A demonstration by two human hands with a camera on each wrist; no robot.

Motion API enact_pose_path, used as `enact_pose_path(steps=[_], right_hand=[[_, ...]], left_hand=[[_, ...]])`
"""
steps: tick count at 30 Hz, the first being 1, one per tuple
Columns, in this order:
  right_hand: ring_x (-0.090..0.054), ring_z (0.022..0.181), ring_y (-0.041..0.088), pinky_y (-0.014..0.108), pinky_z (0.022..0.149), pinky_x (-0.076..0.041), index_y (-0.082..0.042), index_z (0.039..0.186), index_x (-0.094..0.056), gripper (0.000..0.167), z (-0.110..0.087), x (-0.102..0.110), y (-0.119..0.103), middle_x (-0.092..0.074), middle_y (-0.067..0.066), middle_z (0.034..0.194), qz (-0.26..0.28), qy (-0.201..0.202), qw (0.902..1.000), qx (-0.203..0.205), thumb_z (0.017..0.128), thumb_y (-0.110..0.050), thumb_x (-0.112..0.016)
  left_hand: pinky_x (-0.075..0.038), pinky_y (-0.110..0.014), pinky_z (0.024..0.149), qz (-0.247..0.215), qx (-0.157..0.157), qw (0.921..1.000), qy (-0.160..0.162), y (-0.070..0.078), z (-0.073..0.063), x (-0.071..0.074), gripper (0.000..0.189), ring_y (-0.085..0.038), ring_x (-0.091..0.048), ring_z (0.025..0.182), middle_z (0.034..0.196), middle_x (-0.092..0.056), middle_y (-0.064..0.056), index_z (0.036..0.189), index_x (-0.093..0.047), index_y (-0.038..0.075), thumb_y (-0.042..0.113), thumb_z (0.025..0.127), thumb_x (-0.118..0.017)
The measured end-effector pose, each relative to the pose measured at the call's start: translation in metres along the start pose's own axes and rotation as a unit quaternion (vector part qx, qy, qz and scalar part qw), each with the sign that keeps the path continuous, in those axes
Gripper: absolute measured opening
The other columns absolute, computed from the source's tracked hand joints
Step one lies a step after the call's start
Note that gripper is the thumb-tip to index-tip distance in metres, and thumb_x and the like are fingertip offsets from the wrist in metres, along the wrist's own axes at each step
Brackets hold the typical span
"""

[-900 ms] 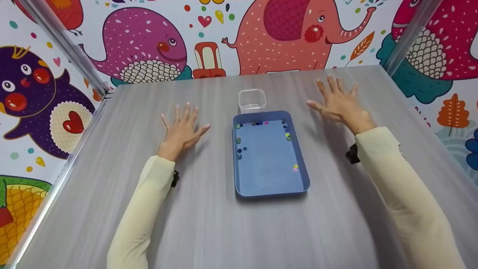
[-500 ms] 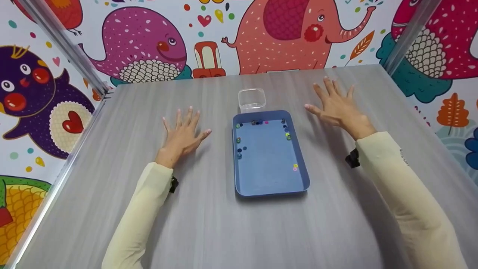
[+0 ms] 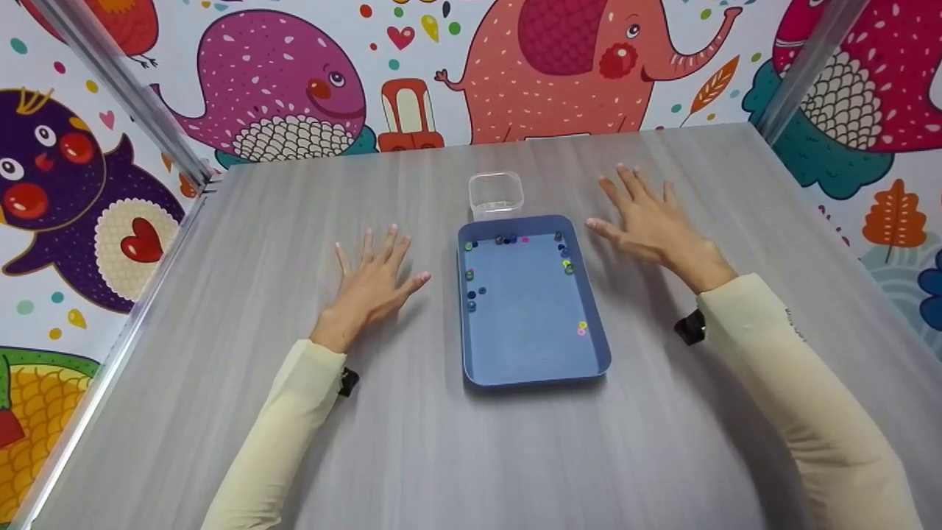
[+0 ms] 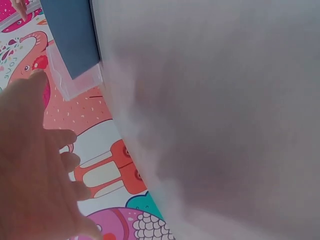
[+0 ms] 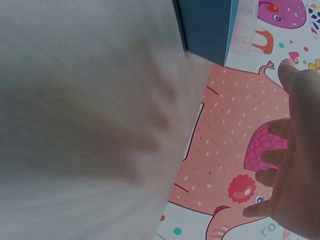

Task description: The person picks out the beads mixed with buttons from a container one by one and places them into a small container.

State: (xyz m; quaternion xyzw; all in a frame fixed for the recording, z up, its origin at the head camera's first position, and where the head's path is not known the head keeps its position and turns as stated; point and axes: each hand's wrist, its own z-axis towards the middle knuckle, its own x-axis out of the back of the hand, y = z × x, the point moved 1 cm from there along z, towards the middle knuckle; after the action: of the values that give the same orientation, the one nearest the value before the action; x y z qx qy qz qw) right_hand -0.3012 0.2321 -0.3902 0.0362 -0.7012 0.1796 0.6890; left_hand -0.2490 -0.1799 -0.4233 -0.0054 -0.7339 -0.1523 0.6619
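Observation:
A shallow blue tray (image 3: 526,331) lies on the table, with several small beads along its sides, among them a yellow bead (image 3: 582,324) and a pink one near the right wall. Just behind its far edge stands a clear plastic container (image 3: 496,193). My left hand (image 3: 368,289) is held to the left of the tray, fingers spread, touching nothing. On the other side, my right hand (image 3: 647,228) hovers near the tray's far right corner, its fingers apart and holding nothing. Both wrist views show the hands bare, with the blue tray's outer wall (image 4: 72,35) nearby.
The grey wood-grain table (image 3: 412,456) reaches back to a wall printed with cartoon animals (image 3: 559,96). Metal posts (image 3: 136,103) rise at the back corners. Black wrist devices (image 3: 692,327) hang under the sleeves.
Both hands have moved toward the tray and closer to the person: the left rightward, the right leftward. Tray, beads and container stay where they were.

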Motion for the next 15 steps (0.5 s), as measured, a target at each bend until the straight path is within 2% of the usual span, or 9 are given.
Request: enact_pose_path(steps=[8,15], right_hand=[[-0.003,0.155,0.043,0.073,0.122,0.002,-0.014,0.161,-0.016,0.086,-0.004,-0.008,-0.009,-0.006,0.019,0.169,0.019,-0.006,0.9997,0.013,0.096,-0.063,-0.045],[-0.01,0.155,0.04,0.072,0.123,-0.004,-0.013,0.16,-0.021,0.082,-0.009,-0.011,-0.018,-0.011,0.018,0.169,0.03,-0.002,0.9992,0.026,0.098,-0.06,-0.047]], left_hand=[[0.016,-0.077,0.115,-0.017,-0.007,0.9998,-0.005,0.005,-0.008,-0.004,0.081,-0.045,0.001,0.155,0.17,-0.004,-0.01,0.161,-0.02,0.015,0.064,0.099,-0.04],[0.01,-0.079,0.116,-0.021,-0.014,0.9996,-0.01,0.011,-0.014,-0.008,0.08,-0.046,-0.003,0.154,0.17,-0.006,-0.01,0.16,-0.022,0.015,0.065,0.1,-0.037]])
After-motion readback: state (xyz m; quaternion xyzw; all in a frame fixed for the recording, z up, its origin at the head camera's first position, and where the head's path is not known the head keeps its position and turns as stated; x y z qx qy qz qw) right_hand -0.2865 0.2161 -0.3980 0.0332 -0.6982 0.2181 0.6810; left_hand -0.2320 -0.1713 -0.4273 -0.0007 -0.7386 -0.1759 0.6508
